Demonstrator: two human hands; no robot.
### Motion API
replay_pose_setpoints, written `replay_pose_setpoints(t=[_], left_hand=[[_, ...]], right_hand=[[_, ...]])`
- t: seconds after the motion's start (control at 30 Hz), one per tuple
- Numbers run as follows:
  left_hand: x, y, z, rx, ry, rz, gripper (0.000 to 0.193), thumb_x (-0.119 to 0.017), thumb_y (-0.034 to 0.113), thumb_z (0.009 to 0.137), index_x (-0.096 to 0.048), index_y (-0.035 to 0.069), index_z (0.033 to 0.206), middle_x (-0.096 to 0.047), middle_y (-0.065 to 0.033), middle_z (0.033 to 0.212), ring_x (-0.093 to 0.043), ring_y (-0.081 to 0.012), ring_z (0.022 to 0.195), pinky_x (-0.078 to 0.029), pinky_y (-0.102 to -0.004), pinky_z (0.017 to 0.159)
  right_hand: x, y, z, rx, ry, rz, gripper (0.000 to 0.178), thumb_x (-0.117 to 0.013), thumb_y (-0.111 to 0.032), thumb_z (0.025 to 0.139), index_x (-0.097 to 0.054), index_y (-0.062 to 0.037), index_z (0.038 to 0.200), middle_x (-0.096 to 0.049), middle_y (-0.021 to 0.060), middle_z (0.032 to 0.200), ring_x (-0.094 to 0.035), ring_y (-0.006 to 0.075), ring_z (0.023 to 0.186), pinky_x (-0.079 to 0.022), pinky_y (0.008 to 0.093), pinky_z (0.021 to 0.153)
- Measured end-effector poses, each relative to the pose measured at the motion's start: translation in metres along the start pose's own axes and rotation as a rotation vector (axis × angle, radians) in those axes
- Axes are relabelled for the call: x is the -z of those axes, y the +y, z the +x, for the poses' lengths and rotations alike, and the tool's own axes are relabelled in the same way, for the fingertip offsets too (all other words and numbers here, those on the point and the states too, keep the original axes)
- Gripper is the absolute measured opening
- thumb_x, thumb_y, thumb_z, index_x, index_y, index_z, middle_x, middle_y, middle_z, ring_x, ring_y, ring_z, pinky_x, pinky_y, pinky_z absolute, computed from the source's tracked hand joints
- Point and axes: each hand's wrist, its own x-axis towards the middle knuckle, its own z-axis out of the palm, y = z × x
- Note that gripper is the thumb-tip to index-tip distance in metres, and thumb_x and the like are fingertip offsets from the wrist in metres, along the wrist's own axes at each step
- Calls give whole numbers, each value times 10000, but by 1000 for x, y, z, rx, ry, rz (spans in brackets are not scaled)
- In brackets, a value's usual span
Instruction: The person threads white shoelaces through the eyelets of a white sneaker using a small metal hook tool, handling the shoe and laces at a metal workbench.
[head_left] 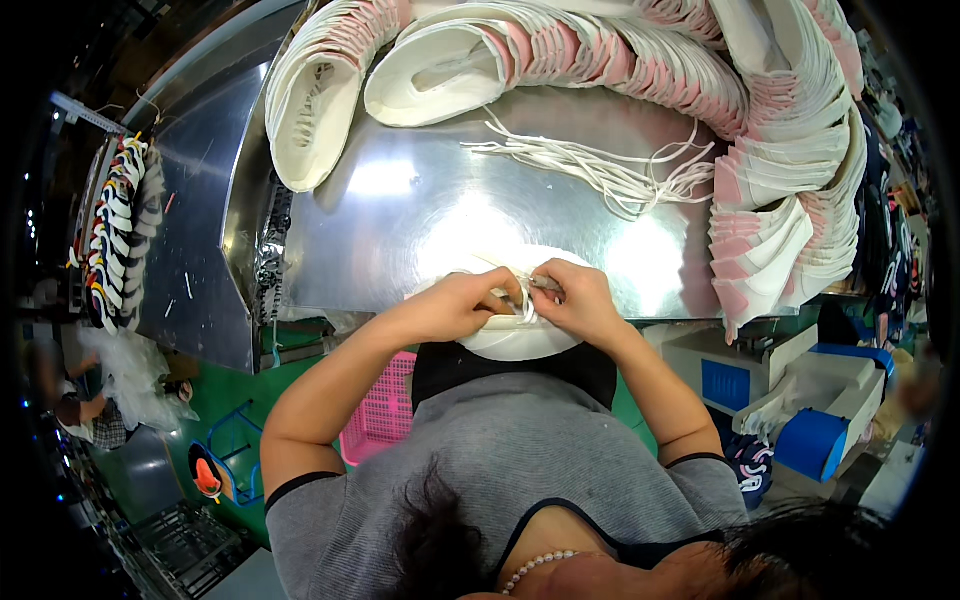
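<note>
- Across the middle of the view: the steel table [345,235], its near edge at the person's waist; the front area lies clear of stacks, presumably to leave both arms room.
- Right stack [770,175]: white uppers with pink lining, nested one inside the next and curving along the table's right side; nesting probably saves space and keeps the shapes matched.
- Middle stack [600,60]: similar uppers along the far side, the leading one turned with its opening toward the left, perhaps so that single pieces slip off easily.
- Left stack [340,110]: a shorter run, its front upper pointing toward the person and set well apart from the hands.
- Basket [378,415]: pink, mesh-sided, below table level beside the person's left; its contents cannot be made out.
- Laces [600,170]: a loose white bundle between the middle stack and the hands, apparently placed for a short reach.
- Upper [515,343]: white, at the near table edge against the person's front, beneath both hands; the edge and body seem to brace it.
- Left hand [450,303]: fingers curled, tips drawn inward; whether they pinch or merely steady cannot be told.
- Right hand [582,300]: thumb and forefinger pinching close to the strand's end.
- Strand [527,308]: thin, white, between the fingertips, over the upper.
</note>
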Motion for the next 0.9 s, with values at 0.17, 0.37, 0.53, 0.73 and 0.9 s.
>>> replay_pose_setpoints(t=[0.17,0.37,0.53,0.73,0.9], left_hand=[[-12,-16,2,-151,73,59,435,-575,-94,823,-496,89,1210,-738,-112,881,-677,-264,771,-509,-354,723],[-15,-16,5,-218,96,122,409,-585,-22,859,-481,118,1229,-661,-175,765,-657,-385,729,-489,-462,675],[-13,-12,4,-178,81,205,479,-573,-80,832,-468,104,1261,-655,-144,778,-638,-351,722,-503,-408,697],[-15,0,-1,-282,216,618,480,-623,-41,810,-554,115,1259,-676,-186,969,-649,-399,875,-517,-450,757],[-32,-19,-48,-585,767,704,509,-651,-72,788,-547,42,1274,-641,-165,1039,-625,-351,909,-521,-408,838]], right_hand=[[2,0,1,-74,2,104,129,-720,-115,791,-681,-52,897,-645,68,706,-643,197,601,-516,322,580],[9,7,-7,-87,-23,168,144,-723,-101,796,-664,-21,900,-601,60,688,-586,140,581,-488,282,564],[0,13,-8,-115,123,342,140,-699,-94,891,-667,-6,994,-622,40,761,-529,68,628,-437,236,567],[-1,19,-11,-138,285,393,141,-668,-99,952,-660,3,1048,-628,9,810,-526,49,694,-442,222,630],[-1,21,-13,-244,399,658,158,-613,-108,1000,-620,-1,1117,-601,-13,820,-518,46,728,-426,209,660]])
